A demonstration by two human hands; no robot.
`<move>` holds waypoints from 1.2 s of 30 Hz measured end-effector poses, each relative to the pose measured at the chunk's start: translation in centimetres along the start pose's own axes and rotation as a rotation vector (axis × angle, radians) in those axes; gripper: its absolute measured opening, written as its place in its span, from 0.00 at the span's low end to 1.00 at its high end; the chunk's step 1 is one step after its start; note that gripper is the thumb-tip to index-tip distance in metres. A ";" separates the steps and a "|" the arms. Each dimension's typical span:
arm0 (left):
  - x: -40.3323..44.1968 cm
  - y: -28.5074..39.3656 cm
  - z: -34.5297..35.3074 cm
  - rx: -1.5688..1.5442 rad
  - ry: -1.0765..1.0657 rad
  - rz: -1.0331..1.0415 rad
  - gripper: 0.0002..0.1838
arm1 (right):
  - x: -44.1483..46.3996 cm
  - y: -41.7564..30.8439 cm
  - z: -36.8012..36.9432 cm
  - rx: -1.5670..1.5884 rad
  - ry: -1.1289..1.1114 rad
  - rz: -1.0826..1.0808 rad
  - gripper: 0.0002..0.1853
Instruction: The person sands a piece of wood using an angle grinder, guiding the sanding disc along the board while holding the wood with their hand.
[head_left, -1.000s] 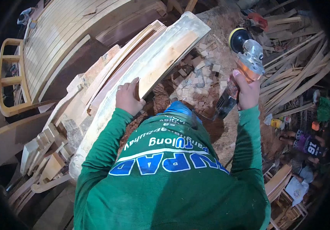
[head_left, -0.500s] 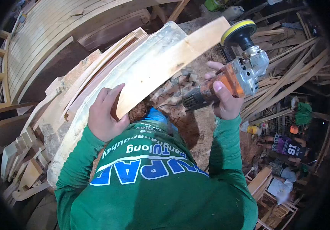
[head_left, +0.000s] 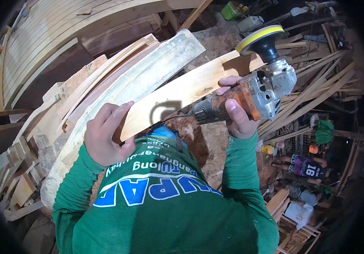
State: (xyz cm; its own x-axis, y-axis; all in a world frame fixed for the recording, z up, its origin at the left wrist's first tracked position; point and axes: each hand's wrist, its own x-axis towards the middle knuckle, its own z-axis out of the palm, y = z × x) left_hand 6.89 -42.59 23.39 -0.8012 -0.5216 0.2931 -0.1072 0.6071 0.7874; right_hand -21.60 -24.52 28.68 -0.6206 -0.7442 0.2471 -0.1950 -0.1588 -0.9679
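Wood, seemingly already cut to a board [head_left: 186,90], is gripped by the left hand [head_left: 103,136], an orange power tool [head_left: 256,95] by the right hand [head_left: 240,117]; remaining finishing cannot be judged.

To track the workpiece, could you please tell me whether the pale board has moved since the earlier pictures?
Yes; the far end of the pale board has swung rightward in view, away from the end of the whitish beam.

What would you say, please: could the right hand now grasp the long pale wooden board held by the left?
Probably not: the right hand is occupied gripping the orange-and-black, metal-headed power tool, though the board appears close.
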 end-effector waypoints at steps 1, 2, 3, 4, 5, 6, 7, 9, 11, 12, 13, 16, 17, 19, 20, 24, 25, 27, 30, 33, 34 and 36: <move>0.0 -0.1 0.1 0.017 0.021 0.012 0.40 | -0.1 -0.1 0.1 0.002 0.009 0.003 0.27; 0.0 -0.1 0.1 0.035 0.041 0.025 0.41 | -0.1 -0.3 0.1 0.004 0.019 0.006 0.27; -0.1 -0.2 0.2 0.053 0.061 0.038 0.41 | -0.2 -0.3 0.2 0.007 0.022 0.009 0.27; -0.1 -0.1 0.1 0.047 0.057 0.026 0.41 | -0.2 -0.4 0.2 0.011 0.025 0.011 0.27; -0.2 0.1 0.0 0.042 0.054 0.015 0.41 | -0.2 -0.5 0.3 0.016 0.028 0.012 0.27; -0.2 0.2 -0.1 0.035 0.049 0.004 0.41 | -0.3 -0.5 0.2 0.009 0.024 0.015 0.27; -0.3 0.2 -0.1 0.035 0.052 0.010 0.41 | -0.4 -0.6 0.2 0.004 0.019 0.018 0.27; -0.5 0.1 -0.1 0.035 0.057 0.022 0.41 | -0.5 -0.6 0.1 -0.010 0.011 0.014 0.27; -0.6 0.0 0.0 0.020 0.061 0.033 0.41 | -0.6 -0.4 0.0 -0.025 0.006 0.003 0.27; -0.6 0.0 0.2 0.012 0.063 0.038 0.41 | -0.6 -0.5 -0.2 -0.043 -0.005 0.018 0.27; -0.5 -0.1 0.3 -0.006 0.035 0.017 0.41 | -0.5 -0.5 -0.3 -0.059 -0.018 0.033 0.27; -0.5 -0.6 1.1 -0.042 -0.038 -0.072 0.42 | -0.3 0.3 0.0 -0.023 0.018 0.120 0.27; -0.5 -1.3 1.6 -0.043 -0.060 -0.114 0.42 | -0.2 0.9 0.3 0.009 0.040 0.152 0.28; -0.7 -3.3 2.4 -0.013 -0.112 -0.245 0.42 | -0.6 2.1 0.7 0.039 0.099 0.204 0.27; -1.2 -4.6 2.9 0.040 -0.090 -0.290 0.42 | -0.8 2.6 0.8 0.054 0.134 0.227 0.27; -2.5 -10.1 5.0 0.263 -0.072 -0.372 0.44 | -0.9 3.5 0.4 0.067 0.093 0.262 0.14; -2.5 -10.9 5.8 0.259 -0.068 -0.380 0.44 | -1.0 3.5 0.4 0.014 0.087 0.363 0.11; -2.0 -12.9 7.0 0.274 -0.117 -0.348 0.45 | -1.1 4.9 0.2 -0.011 0.070 0.394 0.11; -2.4 -15.7 8.7 0.253 -0.115 -0.242 0.45 | -1.9 7.5 1.1 -0.086 0.098 0.422 0.21; -3.3 -19.8 10.8 0.146 -0.105 -0.143 0.47 | -3.1 7.9 2.6 -0.059 0.209 0.252 0.22; -3.1 -21.3 11.0 0.136 -0.107 -0.137 0.48 | -3.3 9.4 2.2 -0.146 0.195 0.301 0.22; -2.4 -22.9 10.7 0.279 -0.192 -0.147 0.49 | -3.5 7.6 2.0 -0.278 0.161 0.338 0.23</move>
State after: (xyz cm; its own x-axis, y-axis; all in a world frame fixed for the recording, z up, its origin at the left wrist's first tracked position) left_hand 4.97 -48.84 -1.08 -0.8584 -0.5094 0.0600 -0.3645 0.6881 0.6274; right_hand -19.42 -24.44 20.35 -0.7900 -0.6107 -0.0549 -0.1441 0.2721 -0.9514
